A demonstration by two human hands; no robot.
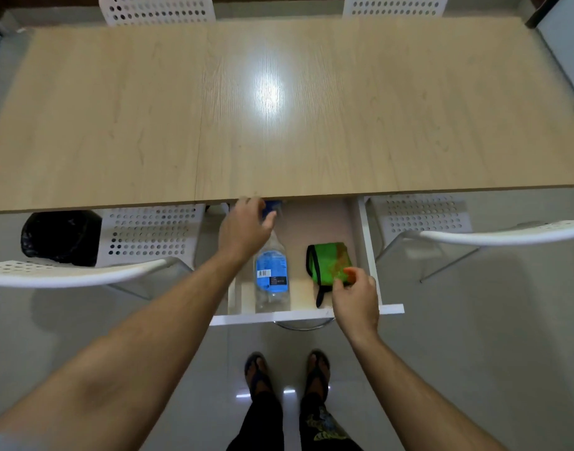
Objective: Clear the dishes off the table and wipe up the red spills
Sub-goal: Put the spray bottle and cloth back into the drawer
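Table (116, 109): no dishes on it, no red spills that I can see; clearing and wiping look done.
Drawer (306, 315), open: spray bottle (272, 275) lying flat, green cloth (328, 263) (stained reddish) beside it.
My left hand (246, 227): curled on the bottle's neck.
My right hand (355, 299): pinching the cloth's near edge.
Left, I judge: let go, shut the drawer.

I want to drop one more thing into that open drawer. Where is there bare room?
The drawer has a bare strip between the spray bottle and green cloth, plus floor behind the cloth. The left side is crowded by the bottle and left hand.
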